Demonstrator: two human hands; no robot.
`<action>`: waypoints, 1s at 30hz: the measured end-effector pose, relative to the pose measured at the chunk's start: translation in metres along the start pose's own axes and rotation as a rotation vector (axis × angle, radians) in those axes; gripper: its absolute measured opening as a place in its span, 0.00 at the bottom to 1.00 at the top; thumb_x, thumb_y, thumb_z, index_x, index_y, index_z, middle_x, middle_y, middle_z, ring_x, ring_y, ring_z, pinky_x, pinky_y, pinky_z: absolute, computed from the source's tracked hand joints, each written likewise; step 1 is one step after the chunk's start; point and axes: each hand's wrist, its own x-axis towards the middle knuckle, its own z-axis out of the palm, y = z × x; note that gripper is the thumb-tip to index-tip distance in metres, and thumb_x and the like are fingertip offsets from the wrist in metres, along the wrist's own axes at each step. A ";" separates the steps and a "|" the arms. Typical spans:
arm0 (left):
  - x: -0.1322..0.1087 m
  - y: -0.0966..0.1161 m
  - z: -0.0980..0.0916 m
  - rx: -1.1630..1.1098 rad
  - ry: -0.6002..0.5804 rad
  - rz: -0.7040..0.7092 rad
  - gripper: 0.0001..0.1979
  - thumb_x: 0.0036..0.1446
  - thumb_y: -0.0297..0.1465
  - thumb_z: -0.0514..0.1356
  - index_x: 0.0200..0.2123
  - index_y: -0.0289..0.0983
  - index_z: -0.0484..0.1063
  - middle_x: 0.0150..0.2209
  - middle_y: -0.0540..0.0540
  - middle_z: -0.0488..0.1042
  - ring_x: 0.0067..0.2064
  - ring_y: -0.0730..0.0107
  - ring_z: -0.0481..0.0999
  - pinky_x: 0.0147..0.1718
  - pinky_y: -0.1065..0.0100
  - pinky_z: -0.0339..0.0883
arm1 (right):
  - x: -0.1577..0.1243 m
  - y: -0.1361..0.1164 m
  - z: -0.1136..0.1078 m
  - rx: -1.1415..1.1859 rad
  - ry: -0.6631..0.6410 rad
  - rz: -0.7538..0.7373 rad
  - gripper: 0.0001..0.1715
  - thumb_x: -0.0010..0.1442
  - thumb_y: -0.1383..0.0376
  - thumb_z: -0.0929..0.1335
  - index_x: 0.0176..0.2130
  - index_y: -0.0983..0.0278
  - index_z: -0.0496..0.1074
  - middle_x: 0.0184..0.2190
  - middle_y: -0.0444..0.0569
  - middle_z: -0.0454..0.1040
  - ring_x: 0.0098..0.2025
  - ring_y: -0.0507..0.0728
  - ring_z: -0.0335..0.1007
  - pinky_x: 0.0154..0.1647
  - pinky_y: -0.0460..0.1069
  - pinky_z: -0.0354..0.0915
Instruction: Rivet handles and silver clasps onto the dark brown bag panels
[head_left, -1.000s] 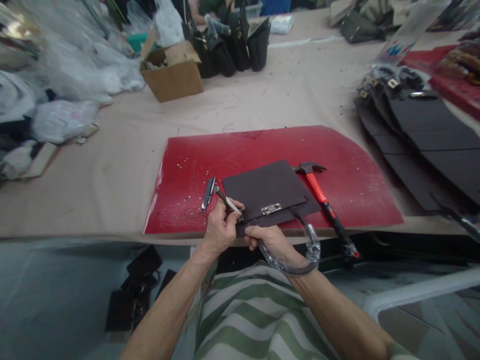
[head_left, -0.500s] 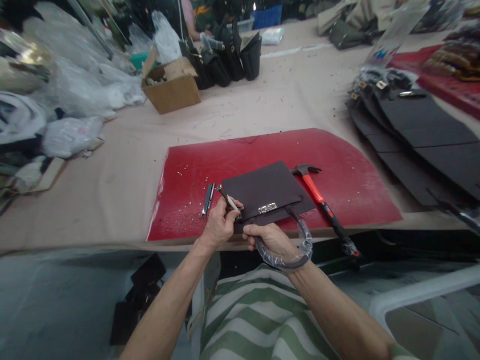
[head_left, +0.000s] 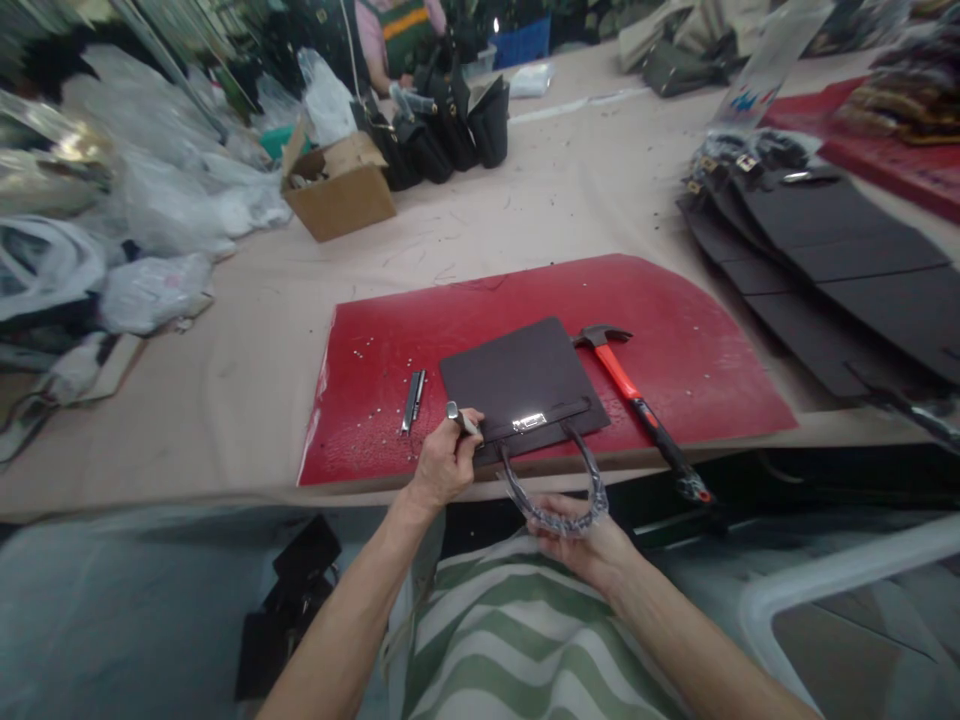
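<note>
Dark brown panel [head_left: 517, 370] lies flat on red mat [head_left: 390, 330] in front of me, near tbl edge, set a bit askew. Smooth, matte, straight-edged, w/ a second dark layer peeking out along near edge & near R corner. Shiny rect. metal plate [head_left: 529, 423] sits close to near edge, catching light. Dark curved handle [head_left: 589, 465], wrapped in clear plastic, loops off that edge twd me.

My L hand [head_left: 442, 462] is at panel's near L corner, thumb & fingers pinching a short tool [head_left: 463, 420] w/ metal end & whitish shaft. My R hand [head_left: 592, 550] is at bottom of handle loop, fingers partly hidden by the plastic; can't tell if they're closed on it.

Mat: glossy, scuffed nr lower L, tiny pale bits [head_left: 364, 350] scattered about. Narrow metal piece [head_left: 412, 402] lies L of panel. Claw hammer [head_left: 619, 375], orange-&-black grip, lies R of panel, its butt past tbl edge.

Tbl [head_left: 247, 380] is pinkish-beige, w/ loose threads. Far L: heaped plastic bags [head_left: 172, 190], then open cardboard box [head_left: 341, 205] nxt to black bags [head_left: 450, 125]. R: stack of dark panels [head_left: 825, 260]. Someone in pink sleeves [head_left: 373, 45] is across the tbl, bg blurry.
</note>
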 end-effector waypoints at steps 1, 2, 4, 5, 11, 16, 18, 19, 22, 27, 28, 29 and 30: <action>0.000 0.000 0.001 0.002 0.002 0.001 0.09 0.63 0.28 0.54 0.45 0.37 0.69 0.45 0.39 0.78 0.49 0.61 0.78 0.49 0.59 0.74 | -0.010 -0.002 -0.007 -0.058 0.038 0.059 0.08 0.54 0.63 0.69 0.30 0.66 0.76 0.26 0.51 0.78 0.25 0.51 0.72 0.23 0.44 0.65; 0.000 0.000 0.001 0.004 0.005 0.001 0.08 0.63 0.28 0.54 0.44 0.37 0.69 0.45 0.39 0.78 0.49 0.61 0.79 0.50 0.59 0.74 | -0.021 -0.007 -0.014 -0.141 0.055 0.134 0.09 0.53 0.62 0.69 0.30 0.66 0.76 0.25 0.50 0.77 0.22 0.50 0.70 0.20 0.43 0.62; -0.001 0.000 0.002 0.014 0.014 0.002 0.08 0.63 0.28 0.54 0.44 0.37 0.70 0.46 0.39 0.78 0.49 0.61 0.79 0.50 0.59 0.74 | -0.044 -0.027 -0.026 -0.441 -0.026 0.226 0.11 0.52 0.60 0.69 0.29 0.66 0.75 0.22 0.49 0.76 0.17 0.49 0.64 0.16 0.43 0.55; -0.001 0.000 0.003 0.021 0.019 -0.002 0.08 0.63 0.28 0.54 0.44 0.36 0.70 0.45 0.39 0.78 0.49 0.61 0.79 0.50 0.59 0.74 | -0.054 -0.042 -0.031 -0.634 -0.089 0.212 0.13 0.53 0.58 0.68 0.28 0.66 0.74 0.21 0.49 0.75 0.15 0.49 0.61 0.15 0.44 0.53; -0.001 0.003 0.003 0.038 0.003 -0.045 0.08 0.63 0.29 0.55 0.44 0.37 0.72 0.44 0.40 0.79 0.46 0.62 0.80 0.47 0.61 0.75 | -0.052 -0.137 -0.040 -1.523 0.649 -0.652 0.19 0.59 0.53 0.65 0.40 0.65 0.74 0.38 0.57 0.77 0.36 0.60 0.72 0.35 0.51 0.63; -0.001 0.004 0.004 0.017 0.004 -0.060 0.11 0.62 0.27 0.56 0.46 0.36 0.72 0.44 0.40 0.80 0.45 0.62 0.81 0.47 0.60 0.75 | -0.008 -0.170 -0.039 -1.567 0.788 -0.546 0.09 0.57 0.62 0.66 0.37 0.66 0.69 0.39 0.62 0.72 0.39 0.62 0.68 0.37 0.54 0.62; 0.000 0.004 0.005 0.007 0.006 -0.058 0.11 0.62 0.27 0.56 0.46 0.36 0.72 0.44 0.40 0.79 0.45 0.61 0.80 0.47 0.60 0.75 | -0.001 -0.180 -0.038 -1.253 0.625 -0.434 0.04 0.52 0.65 0.66 0.31 0.63 0.65 0.31 0.54 0.70 0.31 0.57 0.65 0.31 0.51 0.61; 0.000 0.004 0.006 0.005 0.009 -0.057 0.11 0.61 0.27 0.56 0.46 0.36 0.72 0.43 0.40 0.79 0.45 0.61 0.80 0.47 0.60 0.76 | 0.000 -0.185 -0.036 -1.131 0.531 -0.382 0.05 0.50 0.65 0.66 0.29 0.62 0.64 0.28 0.51 0.68 0.28 0.55 0.62 0.28 0.50 0.60; 0.000 0.005 0.007 0.006 0.011 -0.070 0.11 0.60 0.27 0.56 0.46 0.37 0.72 0.43 0.40 0.79 0.45 0.61 0.80 0.47 0.60 0.76 | -0.005 -0.194 -0.023 -0.994 0.340 -0.308 0.06 0.49 0.62 0.64 0.26 0.61 0.61 0.21 0.44 0.62 0.20 0.50 0.54 0.21 0.47 0.57; -0.001 0.003 0.008 -0.007 0.010 -0.086 0.10 0.60 0.26 0.56 0.45 0.38 0.72 0.41 0.41 0.79 0.44 0.60 0.80 0.47 0.59 0.76 | -0.041 -0.188 0.025 -0.837 0.293 -0.460 0.16 0.60 0.51 0.60 0.28 0.58 0.54 0.20 0.36 0.51 0.16 0.48 0.46 0.16 0.45 0.49; -0.001 0.003 0.007 -0.009 0.008 -0.086 0.10 0.60 0.26 0.56 0.44 0.38 0.72 0.41 0.41 0.79 0.44 0.60 0.80 0.47 0.59 0.76 | -0.052 -0.185 0.036 -0.816 0.317 -0.572 0.18 0.62 0.49 0.60 0.30 0.58 0.55 0.20 0.36 0.53 0.16 0.48 0.48 0.16 0.45 0.49; -0.001 0.003 0.007 -0.010 0.006 -0.086 0.10 0.60 0.26 0.56 0.44 0.38 0.72 0.41 0.41 0.79 0.44 0.60 0.80 0.47 0.59 0.76 | -0.063 -0.181 0.045 -0.838 0.344 -0.709 0.18 0.63 0.48 0.60 0.31 0.58 0.57 0.20 0.37 0.55 0.16 0.48 0.50 0.16 0.45 0.49; -0.001 0.002 0.008 -0.014 0.003 -0.087 0.10 0.60 0.26 0.56 0.44 0.38 0.72 0.42 0.41 0.79 0.45 0.60 0.80 0.48 0.59 0.75 | -0.073 -0.177 0.054 -0.907 0.369 -0.858 0.19 0.64 0.47 0.60 0.32 0.58 0.59 0.19 0.38 0.57 0.17 0.49 0.53 0.17 0.45 0.50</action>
